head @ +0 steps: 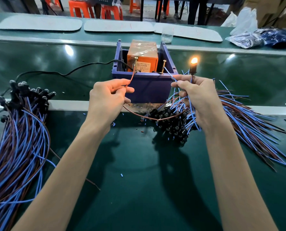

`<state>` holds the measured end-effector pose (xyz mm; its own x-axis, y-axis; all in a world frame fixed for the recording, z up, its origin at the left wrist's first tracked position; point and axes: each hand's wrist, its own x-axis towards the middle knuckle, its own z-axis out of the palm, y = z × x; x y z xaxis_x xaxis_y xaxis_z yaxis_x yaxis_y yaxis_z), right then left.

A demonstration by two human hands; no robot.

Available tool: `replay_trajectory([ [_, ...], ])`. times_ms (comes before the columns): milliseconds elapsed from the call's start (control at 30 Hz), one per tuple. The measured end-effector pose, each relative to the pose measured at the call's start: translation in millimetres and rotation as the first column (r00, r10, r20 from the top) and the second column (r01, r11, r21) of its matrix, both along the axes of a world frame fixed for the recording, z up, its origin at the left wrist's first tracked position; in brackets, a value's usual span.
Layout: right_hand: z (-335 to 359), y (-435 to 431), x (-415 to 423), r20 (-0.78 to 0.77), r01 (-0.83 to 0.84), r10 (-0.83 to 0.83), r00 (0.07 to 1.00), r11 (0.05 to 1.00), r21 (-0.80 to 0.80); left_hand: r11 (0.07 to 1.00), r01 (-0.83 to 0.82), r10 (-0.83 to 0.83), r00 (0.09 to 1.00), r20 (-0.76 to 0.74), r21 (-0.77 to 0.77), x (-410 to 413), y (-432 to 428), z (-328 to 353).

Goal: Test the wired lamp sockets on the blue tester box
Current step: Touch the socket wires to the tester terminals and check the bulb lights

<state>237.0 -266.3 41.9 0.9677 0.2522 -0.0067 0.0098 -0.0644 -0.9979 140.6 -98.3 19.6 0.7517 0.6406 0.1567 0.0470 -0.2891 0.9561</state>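
Testing is in hand: one wired lamp socket (193, 69) is being proved on the blue tester box (149, 87), which stands at the middle of the green bench (139, 164), toward its far edge. The socket's brown lead (132, 77) is pinched between thumb and forefinger of the left hand (110, 95), and its end is laid against the left screw (135, 63) at the box's near rim. The blue lead (169, 75) is pinched by the right hand (195, 97) and brought to the right screw (164, 65). The socket is held upright just above the right hand, seemingly by the same curled fingers. Its bulb (194, 60) is lit, so a pass is judged.

Next, both leads would need to be lifted off the screws and the socket set aside, probably on the heap (22, 130) at the left edge. A fresh one would then be drawn from the pile (170, 120) under the right hand. The bare ends should be kept apart.

Both forearms are stretched forward from the near edge, with the hands held at either side of the box's near face.
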Motion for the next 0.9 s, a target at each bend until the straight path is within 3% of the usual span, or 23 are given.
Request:
replay_trajectory([
  [467, 4, -1, -2, -0.004, 0.011, -0.011, 1.000, 1.000, -0.021, 0.999, 0.015, -0.015, 1.000, -0.009, -0.033, -2, 2, 3],
  [700, 27, -6, -9, -0.005, -0.067, 0.068, 0.998, 0.994, 0.092, 0.984, 0.140, -0.157, 0.974, -0.163, -0.109, -5, 7, 7],
  [767, 31, -8, -12, 0.014, -0.087, 0.087, 0.996, 0.996, 0.004, 0.974, 0.205, -0.223, 0.947, -0.232, -0.099, -7, 9, 8],
  [900, 31, -9, -11, 0.132, -0.009, 0.054, 0.990, 0.948, -0.319, 0.961, 0.269, -0.275, 0.902, -0.333, -0.066, -7, 10, 7],
])
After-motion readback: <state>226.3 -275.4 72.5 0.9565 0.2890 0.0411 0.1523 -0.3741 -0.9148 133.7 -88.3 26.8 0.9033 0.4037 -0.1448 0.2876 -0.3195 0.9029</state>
